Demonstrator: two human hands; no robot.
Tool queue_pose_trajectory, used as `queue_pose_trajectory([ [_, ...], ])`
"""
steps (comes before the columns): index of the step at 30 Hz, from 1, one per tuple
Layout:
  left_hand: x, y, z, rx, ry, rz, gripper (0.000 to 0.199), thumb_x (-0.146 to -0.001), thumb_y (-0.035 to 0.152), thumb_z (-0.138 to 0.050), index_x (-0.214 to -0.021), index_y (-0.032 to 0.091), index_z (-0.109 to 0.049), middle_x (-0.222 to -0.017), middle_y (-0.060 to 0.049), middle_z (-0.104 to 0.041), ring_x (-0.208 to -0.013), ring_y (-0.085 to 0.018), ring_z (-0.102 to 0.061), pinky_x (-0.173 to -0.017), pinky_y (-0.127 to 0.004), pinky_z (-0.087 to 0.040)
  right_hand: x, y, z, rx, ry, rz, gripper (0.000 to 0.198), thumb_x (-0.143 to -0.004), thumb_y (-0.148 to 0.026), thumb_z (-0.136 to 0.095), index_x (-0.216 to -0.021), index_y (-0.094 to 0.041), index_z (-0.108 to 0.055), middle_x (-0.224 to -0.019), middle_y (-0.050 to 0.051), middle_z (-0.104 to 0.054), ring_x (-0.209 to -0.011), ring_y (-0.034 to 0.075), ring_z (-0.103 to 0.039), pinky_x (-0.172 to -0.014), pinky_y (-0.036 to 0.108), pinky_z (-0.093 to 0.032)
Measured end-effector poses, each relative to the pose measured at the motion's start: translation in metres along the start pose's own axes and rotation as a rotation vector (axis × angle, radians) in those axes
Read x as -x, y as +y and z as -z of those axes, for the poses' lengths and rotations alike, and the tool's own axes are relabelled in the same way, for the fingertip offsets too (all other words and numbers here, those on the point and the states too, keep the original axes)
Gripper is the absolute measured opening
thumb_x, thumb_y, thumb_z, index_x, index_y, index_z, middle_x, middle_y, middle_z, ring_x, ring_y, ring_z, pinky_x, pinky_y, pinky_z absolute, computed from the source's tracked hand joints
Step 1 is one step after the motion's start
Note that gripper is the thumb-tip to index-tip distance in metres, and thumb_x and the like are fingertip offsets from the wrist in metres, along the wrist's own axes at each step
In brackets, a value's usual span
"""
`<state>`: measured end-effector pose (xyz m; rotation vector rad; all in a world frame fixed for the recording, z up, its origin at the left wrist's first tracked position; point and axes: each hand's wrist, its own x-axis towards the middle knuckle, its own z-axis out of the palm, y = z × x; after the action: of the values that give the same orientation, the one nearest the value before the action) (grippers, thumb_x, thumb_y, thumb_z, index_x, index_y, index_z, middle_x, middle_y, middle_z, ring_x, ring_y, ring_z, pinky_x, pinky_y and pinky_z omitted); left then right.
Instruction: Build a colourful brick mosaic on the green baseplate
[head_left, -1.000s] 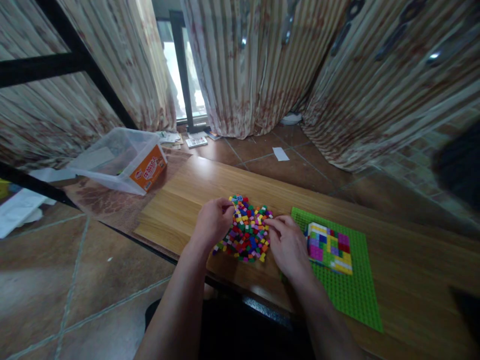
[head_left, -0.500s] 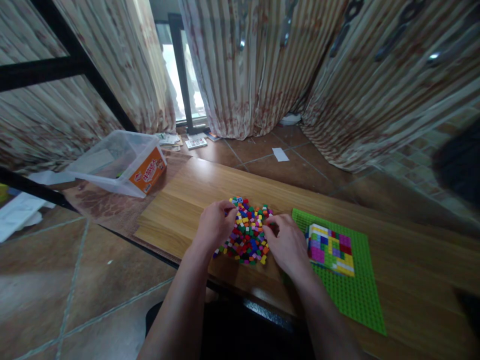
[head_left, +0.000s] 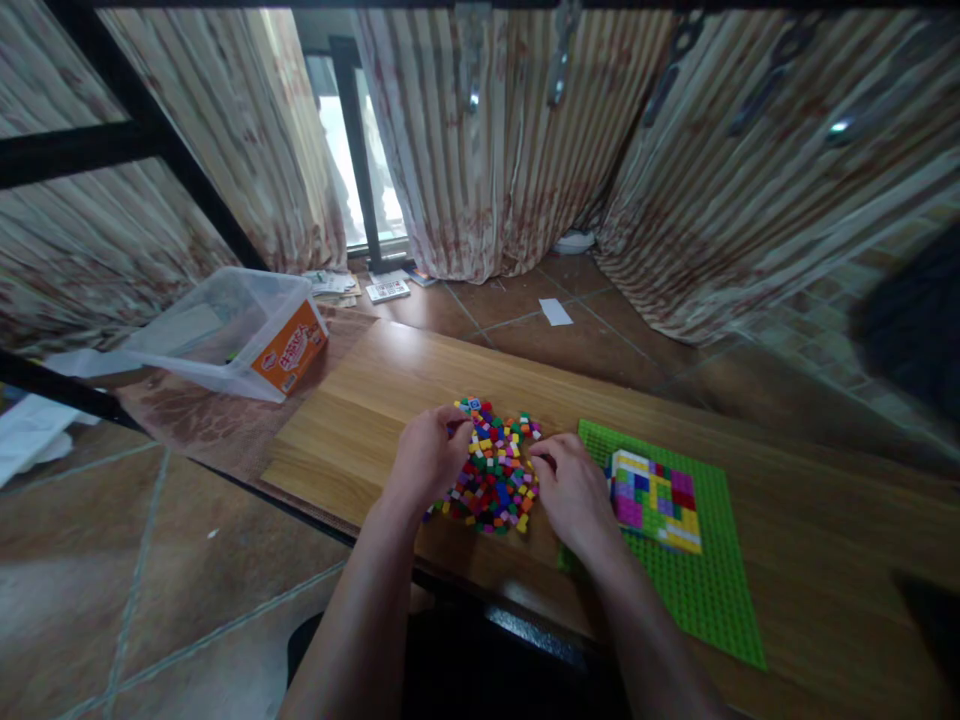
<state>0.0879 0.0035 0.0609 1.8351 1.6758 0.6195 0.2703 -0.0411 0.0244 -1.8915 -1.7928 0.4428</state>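
A loose heap of small colourful building bricks point(head_left: 495, 470) lies on the wooden table between my hands. My left hand point(head_left: 429, 452) is at the heap's left edge, thumb and index finger closed together; whatever is between them is too small to name. On the heap's right side, my right hand point(head_left: 571, 488) has its fingers curled into a pinch, and I cannot make out what they hold. Just beyond that hand, a multicoloured block of joined bricks point(head_left: 656, 500) sits on a green studded baseplate point(head_left: 724, 590).
The wooden tabletop point(head_left: 352, 400) runs from left to right. A clear plastic bin point(head_left: 225, 330) with an orange label stands at its left end on a brown cloth point(head_left: 187, 420). Striped curtains point(head_left: 480, 150) hang behind, with papers point(head_left: 388, 290) on the tiled floor.
My right hand has drawn slightly away from the heap's right edge. My left hand stays almost in place at the heap. The whole view has shifted a little.
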Motion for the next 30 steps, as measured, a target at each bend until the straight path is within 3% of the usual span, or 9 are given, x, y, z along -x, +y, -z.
queue_pose_trajectory([
  [9,-0.001,0.001,-0.005,-0.004,-0.003,-0.027,0.024,-0.083,0.025,-0.049,-0.087,0.021,-0.073,-0.078,-0.002,-0.071,-0.074,-0.016,-0.061,-0.065,-0.023,-0.041,0.000,0.001,0.000,-0.107,0.128,0.026,0.025,-0.089,-0.020,-0.046,-0.098,-0.018,-0.069,-0.096,0.007,-0.062,-0.089,0.020,-0.059,-0.082,0.033,-0.046],
  [15,0.000,0.007,-0.007,0.007,-0.003,-0.044,0.024,-0.083,0.024,-0.050,-0.092,0.022,-0.073,-0.089,-0.004,-0.073,-0.079,-0.016,-0.063,-0.069,-0.024,-0.043,-0.022,-0.005,-0.003,0.008,0.104,0.106,0.029,-0.089,-0.025,-0.048,-0.109,-0.019,-0.068,-0.108,0.009,-0.058,-0.105,0.023,-0.052,-0.091,0.035,-0.042],
  [23,0.000,0.009,-0.002,0.016,-0.011,-0.029,0.025,-0.084,0.024,-0.049,-0.092,0.021,-0.073,-0.088,-0.005,-0.073,-0.081,-0.017,-0.064,-0.070,-0.025,-0.044,-0.036,-0.016,-0.014,-0.004,0.055,0.081,0.022,-0.088,-0.023,-0.050,-0.083,-0.020,-0.071,-0.099,0.007,-0.059,-0.098,0.022,-0.053,-0.090,0.036,-0.041],
  [30,0.000,0.012,-0.005,0.005,-0.045,-0.064,0.024,-0.085,0.025,-0.048,-0.089,0.021,-0.072,-0.087,-0.005,-0.073,-0.080,-0.017,-0.064,-0.070,-0.025,-0.043,-0.027,-0.016,-0.009,-0.051,0.101,0.073,0.024,-0.090,-0.021,-0.046,-0.087,-0.019,-0.070,-0.102,0.008,-0.060,-0.100,0.022,-0.053,-0.090,0.035,-0.042],
])
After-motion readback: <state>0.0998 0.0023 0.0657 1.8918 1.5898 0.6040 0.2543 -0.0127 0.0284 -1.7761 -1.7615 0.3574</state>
